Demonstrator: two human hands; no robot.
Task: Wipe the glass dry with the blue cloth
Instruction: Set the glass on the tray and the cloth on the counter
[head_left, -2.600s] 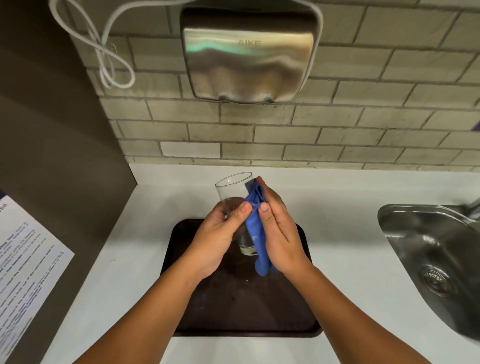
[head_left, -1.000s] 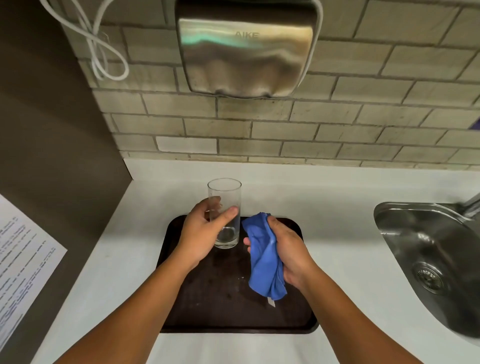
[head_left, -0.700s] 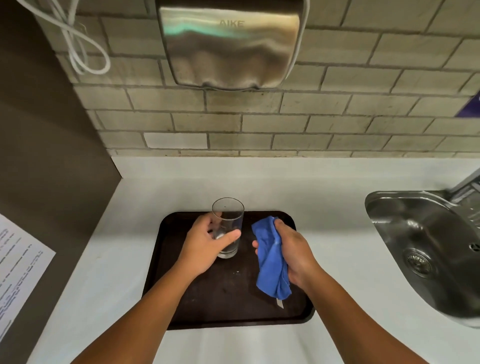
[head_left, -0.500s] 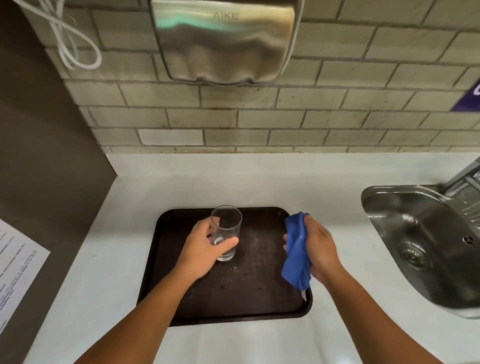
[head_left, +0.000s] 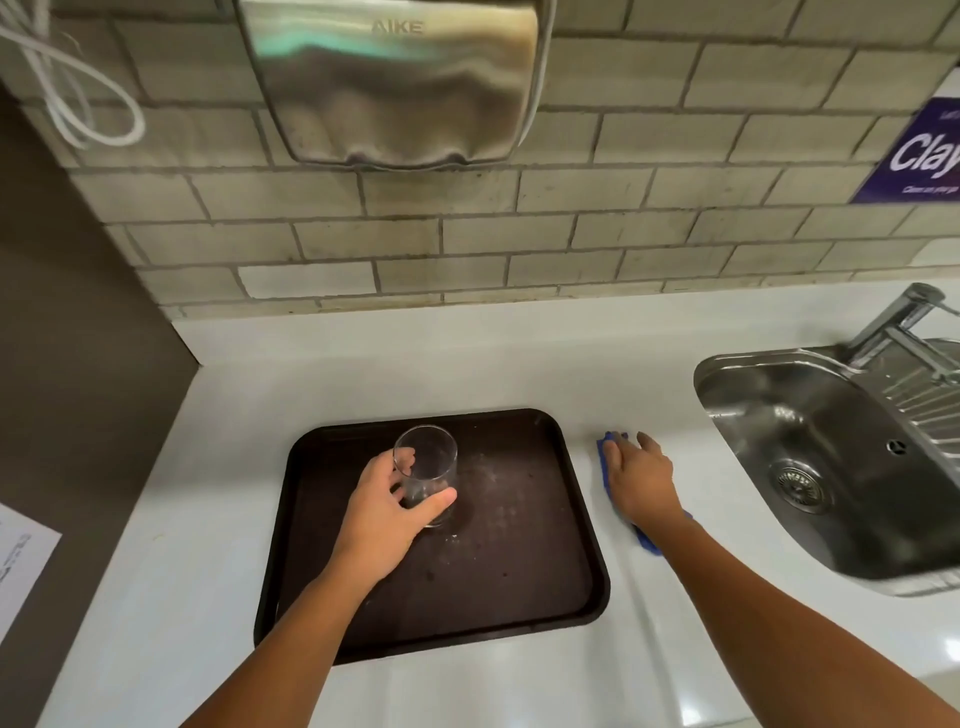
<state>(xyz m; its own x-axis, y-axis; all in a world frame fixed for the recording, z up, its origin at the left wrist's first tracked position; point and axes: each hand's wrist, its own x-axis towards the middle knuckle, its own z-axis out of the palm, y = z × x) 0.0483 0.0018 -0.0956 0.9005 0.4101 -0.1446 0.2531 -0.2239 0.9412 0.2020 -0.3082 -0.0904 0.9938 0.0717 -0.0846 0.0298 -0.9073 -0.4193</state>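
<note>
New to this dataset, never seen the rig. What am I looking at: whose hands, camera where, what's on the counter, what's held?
No robot here: a person works with bare hands, and the single camera sits on their head, looking forward and down. The left hand has its grip around a clear glass standing on a dark tray. The right hand lies flat on a blue cloth on the white counter, between tray and steel sink. A hand dryer hangs on the tiled wall.
</note>
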